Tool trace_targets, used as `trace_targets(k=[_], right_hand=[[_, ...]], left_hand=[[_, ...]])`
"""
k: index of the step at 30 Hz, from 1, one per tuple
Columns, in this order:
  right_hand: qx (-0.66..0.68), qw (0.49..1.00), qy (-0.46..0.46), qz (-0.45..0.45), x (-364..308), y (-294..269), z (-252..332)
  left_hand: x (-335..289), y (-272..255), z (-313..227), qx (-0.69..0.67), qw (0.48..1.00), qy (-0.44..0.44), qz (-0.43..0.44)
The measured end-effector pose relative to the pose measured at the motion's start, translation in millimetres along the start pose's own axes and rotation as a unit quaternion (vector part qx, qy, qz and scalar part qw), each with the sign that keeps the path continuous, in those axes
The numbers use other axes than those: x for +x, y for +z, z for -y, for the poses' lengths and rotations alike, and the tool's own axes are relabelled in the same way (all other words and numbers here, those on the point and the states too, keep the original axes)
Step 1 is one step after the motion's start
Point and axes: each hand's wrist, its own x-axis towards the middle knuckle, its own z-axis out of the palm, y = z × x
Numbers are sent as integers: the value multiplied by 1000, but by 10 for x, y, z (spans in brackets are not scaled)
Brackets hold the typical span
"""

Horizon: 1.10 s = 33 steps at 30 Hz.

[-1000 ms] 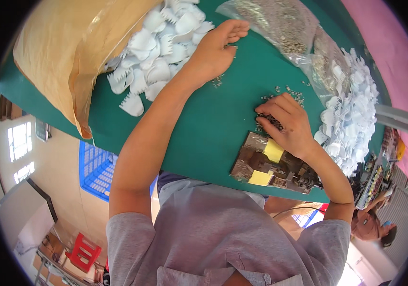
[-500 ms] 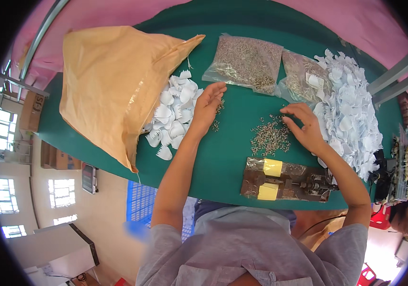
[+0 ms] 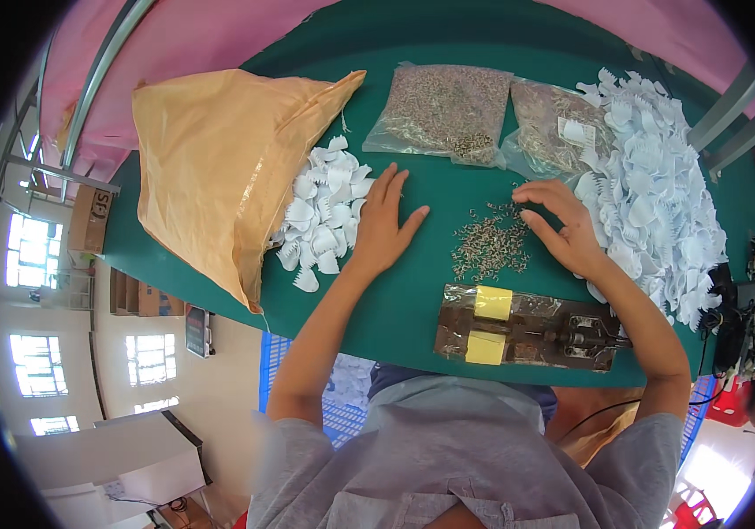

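Observation:
My left hand point(image 3: 382, 226) lies flat on the green table, fingers stretched out and thumb spread, beside a small heap of white toothed plastic pieces point(image 3: 314, 207). Curved over the right edge of a loose pile of small metal clips point(image 3: 488, 244) is my right hand point(image 3: 567, 231). A gap shows between its thumb and forefinger, and nothing can be seen held there. Just nearer to me than the pile sits a brown metal hand fixture point(image 3: 531, 328) with two yellow patches and a lever mechanism at its right end.
A big tan woven sack point(image 3: 227, 167) lies at the left. Clear bags of clips, one large point(image 3: 443, 106) and one smaller point(image 3: 554, 110), rest at the back. A large mound of white toothed pieces point(image 3: 650, 194) covers the right. Below the table edge stands a blue crate point(image 3: 342, 414).
My left hand has turned palm down and spread its fingers; the scattered clips beside it no longer show. My right hand stays by the pile. The whole view has shifted slightly.

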Motion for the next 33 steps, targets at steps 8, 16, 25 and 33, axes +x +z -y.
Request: trace_targets(k=[8, 16, 25, 33], right_hand=[[3, 1000, 16, 1, -33, 2, -11], [-5, 1000, 11, -6, -83, -93, -16], [30, 999, -10, -7, -84, -19, -84], [34, 999, -11, -24, -99, -46, -70]], left_hand=[[200, 139, 112, 77, 993, 10, -90], [339, 250, 198, 68, 988, 38, -135], [298, 143, 240, 77, 985, 52, -145], [264, 181, 190, 88, 990, 20, -108]])
